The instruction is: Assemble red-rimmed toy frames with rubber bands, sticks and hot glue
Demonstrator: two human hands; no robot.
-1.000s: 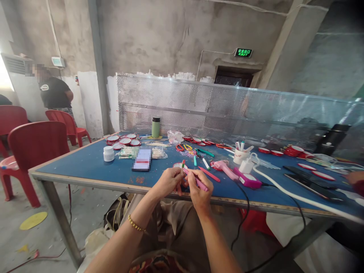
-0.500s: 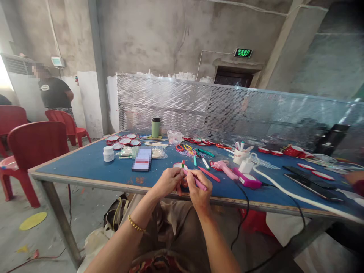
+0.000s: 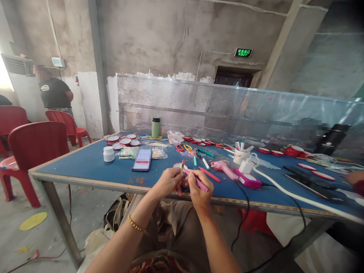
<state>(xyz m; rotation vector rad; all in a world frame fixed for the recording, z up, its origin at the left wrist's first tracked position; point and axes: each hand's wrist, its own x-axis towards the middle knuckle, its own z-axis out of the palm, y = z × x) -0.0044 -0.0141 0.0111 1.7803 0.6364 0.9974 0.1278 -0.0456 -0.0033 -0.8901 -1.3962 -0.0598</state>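
My right hand (image 3: 200, 191) is closed around a pink marker (image 3: 202, 185), pen-fashion, its tip turned toward my other hand. Between the fingers of my left hand (image 3: 168, 181) is a thin stick (image 3: 183, 165) whose visible upper end is red and green; the rest is hidden by the fingers. Both hands meet just above the table's front edge, and whether the marker touches the stick I cannot tell. A round white disc with a red rim (image 3: 176, 165) lies just behind them. To the right of my hands rests a red pen (image 3: 211, 174).
On the blue table (image 3: 82, 167) are a white jar (image 3: 108, 154), a phone (image 3: 142, 159), bagged sticks (image 3: 159, 152), pliers (image 3: 205, 152), a pink glue gun (image 3: 226, 169), a cup of markers (image 3: 241, 156) and a green bottle (image 3: 155, 127). A white cable (image 3: 273, 185) crosses the right side.
My right hand and the pink marker have shifted very slightly to the right. My left hand keeps its place with the stick.
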